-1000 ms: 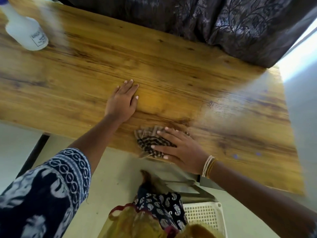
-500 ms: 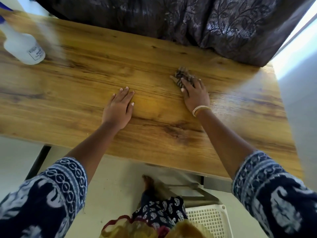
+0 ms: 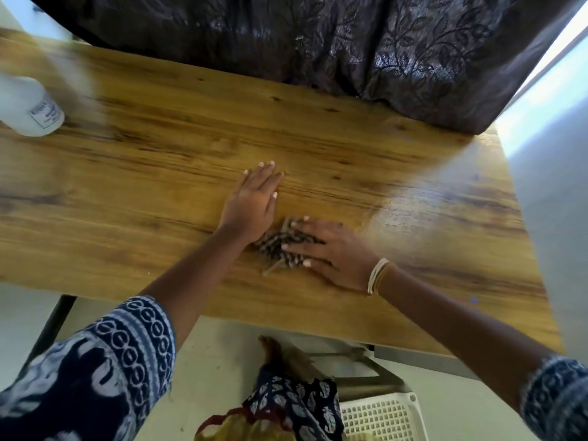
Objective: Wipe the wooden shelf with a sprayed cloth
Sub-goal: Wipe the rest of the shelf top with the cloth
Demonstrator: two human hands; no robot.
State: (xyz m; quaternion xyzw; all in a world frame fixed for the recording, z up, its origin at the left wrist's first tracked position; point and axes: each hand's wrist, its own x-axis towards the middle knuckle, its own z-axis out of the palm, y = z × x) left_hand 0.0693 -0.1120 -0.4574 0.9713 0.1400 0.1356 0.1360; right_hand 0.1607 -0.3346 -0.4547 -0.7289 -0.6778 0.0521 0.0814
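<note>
The wooden shelf point(image 3: 159, 192) is a broad golden-brown board that fills the middle of the head view. A dark patterned cloth point(image 3: 280, 249) lies bunched on it near the front edge. My right hand point(image 3: 334, 253) presses flat on the cloth with straight fingers pointing left. Just to its left, my left hand point(image 3: 251, 202) rests flat on the bare wood, fingers straight, its wrist touching the cloth's edge. Most of the cloth is hidden under my right hand.
A white spray bottle point(image 3: 30, 106) lies on the shelf at the far left. Dark floral fabric point(image 3: 350, 43) hangs along the back edge. The right part of the board shines in the light. Below the front edge are a white plastic basket point(image 3: 378, 415), my foot and the floor.
My right hand has pulled the cloth from the back of the shelf toward the front, ending beside my left wrist. My left hand has stayed flat on the wood.
</note>
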